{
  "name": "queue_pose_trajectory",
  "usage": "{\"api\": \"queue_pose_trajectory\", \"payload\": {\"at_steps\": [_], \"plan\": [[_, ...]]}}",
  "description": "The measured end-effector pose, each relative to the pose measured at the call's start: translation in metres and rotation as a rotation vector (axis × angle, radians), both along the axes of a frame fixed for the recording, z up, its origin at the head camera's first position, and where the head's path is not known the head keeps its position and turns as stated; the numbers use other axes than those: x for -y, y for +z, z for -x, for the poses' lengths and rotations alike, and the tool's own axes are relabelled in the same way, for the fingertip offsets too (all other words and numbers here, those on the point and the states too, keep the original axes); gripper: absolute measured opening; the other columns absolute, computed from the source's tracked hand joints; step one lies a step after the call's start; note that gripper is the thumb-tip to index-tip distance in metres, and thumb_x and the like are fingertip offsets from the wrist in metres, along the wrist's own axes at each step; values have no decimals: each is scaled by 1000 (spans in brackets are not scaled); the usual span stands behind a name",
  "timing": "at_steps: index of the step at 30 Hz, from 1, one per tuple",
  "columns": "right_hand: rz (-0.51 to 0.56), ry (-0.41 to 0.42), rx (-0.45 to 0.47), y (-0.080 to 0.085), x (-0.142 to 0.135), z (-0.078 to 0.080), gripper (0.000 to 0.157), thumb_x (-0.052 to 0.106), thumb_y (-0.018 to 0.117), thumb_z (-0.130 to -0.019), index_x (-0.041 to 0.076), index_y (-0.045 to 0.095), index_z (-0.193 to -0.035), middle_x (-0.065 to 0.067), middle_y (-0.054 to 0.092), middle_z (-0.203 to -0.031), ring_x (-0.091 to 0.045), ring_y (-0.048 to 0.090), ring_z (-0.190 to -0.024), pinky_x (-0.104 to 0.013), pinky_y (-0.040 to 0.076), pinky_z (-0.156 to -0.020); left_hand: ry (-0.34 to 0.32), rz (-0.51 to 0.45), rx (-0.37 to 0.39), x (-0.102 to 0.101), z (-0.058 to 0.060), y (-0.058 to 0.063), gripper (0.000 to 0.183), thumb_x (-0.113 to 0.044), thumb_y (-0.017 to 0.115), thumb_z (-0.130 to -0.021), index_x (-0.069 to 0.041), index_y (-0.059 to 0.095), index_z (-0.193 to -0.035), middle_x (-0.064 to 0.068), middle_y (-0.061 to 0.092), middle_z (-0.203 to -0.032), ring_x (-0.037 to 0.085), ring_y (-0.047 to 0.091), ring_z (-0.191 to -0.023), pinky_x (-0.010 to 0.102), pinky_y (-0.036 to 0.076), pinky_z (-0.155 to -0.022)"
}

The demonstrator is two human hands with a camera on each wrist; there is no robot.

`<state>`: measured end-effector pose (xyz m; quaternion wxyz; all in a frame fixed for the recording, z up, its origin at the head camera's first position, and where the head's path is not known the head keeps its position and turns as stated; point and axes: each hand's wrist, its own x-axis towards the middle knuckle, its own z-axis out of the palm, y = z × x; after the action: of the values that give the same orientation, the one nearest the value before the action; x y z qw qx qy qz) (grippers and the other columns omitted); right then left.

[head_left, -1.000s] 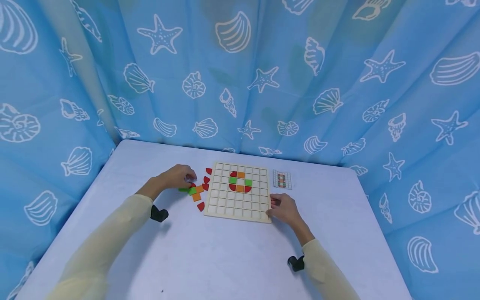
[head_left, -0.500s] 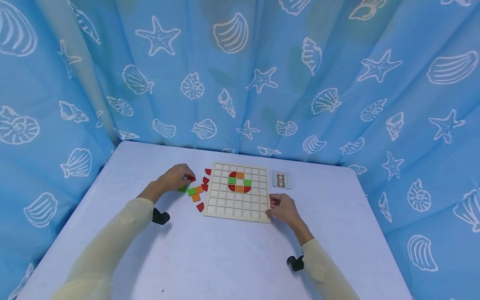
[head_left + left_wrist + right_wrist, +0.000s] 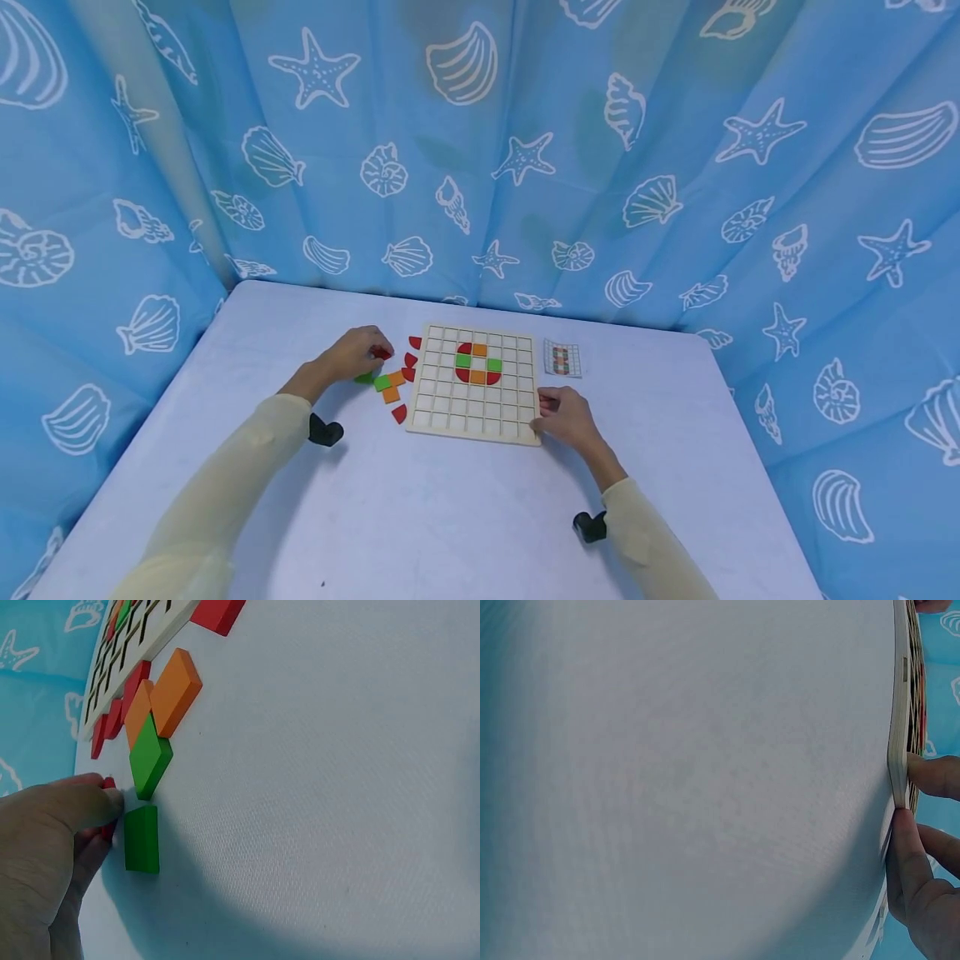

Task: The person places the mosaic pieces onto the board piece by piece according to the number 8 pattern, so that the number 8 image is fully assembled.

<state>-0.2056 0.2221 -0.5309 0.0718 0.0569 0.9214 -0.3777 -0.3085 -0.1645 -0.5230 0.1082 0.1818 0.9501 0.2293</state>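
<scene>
Thumb and fingers of my left hand (image 3: 351, 353) pinch a red quarter-circle tile (image 3: 382, 353), held left of the wooden grid board (image 3: 457, 417). In the left wrist view, a green tile (image 3: 142, 838) lies just beside that hand, partly in its shadow. Farther along are another green tile (image 3: 151, 759), an orange tile (image 3: 176, 691) and several red ones. My right hand (image 3: 567, 417) grips the board's right edge near the front corner, thumb on top and fingers against the side. A ring of red, orange and green tiles (image 3: 478, 350) sits in the board's squares.
A small pattern card (image 3: 562, 359) lies right of the board, showing a similar coloured design on a grid. The loose tiles lie along the board's left side, one red tile (image 3: 400, 413) closest to the front. Blue shell-print curtain (image 3: 450, 250) encloses the white table (image 3: 450, 517).
My left hand has picked up the red tile from beside the green ones and turned it slightly between its fingers. The right hand stays on the board.
</scene>
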Motion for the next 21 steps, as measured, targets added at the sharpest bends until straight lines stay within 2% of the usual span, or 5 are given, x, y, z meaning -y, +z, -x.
{"api": "queue_pose_trajectory", "payload": {"at_steps": [11, 21], "plan": [[-1, -1, 11, -1, 0, 2, 63, 9, 80, -74, 2, 57, -132, -10, 57, -112, -24, 55, -102, -37, 49, -88, 25, -28, 10, 1, 0, 1, 32, -13, 75, -86, -8, 68, -116, 9, 60, -112, 25, 54, -102, 40, 51, -92], [2, -4, 8, 2, 1, 1, 63, 9, 80, -74, 2, 58, -132, -9, 57, -112, -24, 55, -100, -36, 50, -87, 49, -37, 35, -9, 6, 4, 35, -14, 76, -83, -8, 67, -116, 7, 60, -107, 24, 54, -99, 37, 52, -89]]}}
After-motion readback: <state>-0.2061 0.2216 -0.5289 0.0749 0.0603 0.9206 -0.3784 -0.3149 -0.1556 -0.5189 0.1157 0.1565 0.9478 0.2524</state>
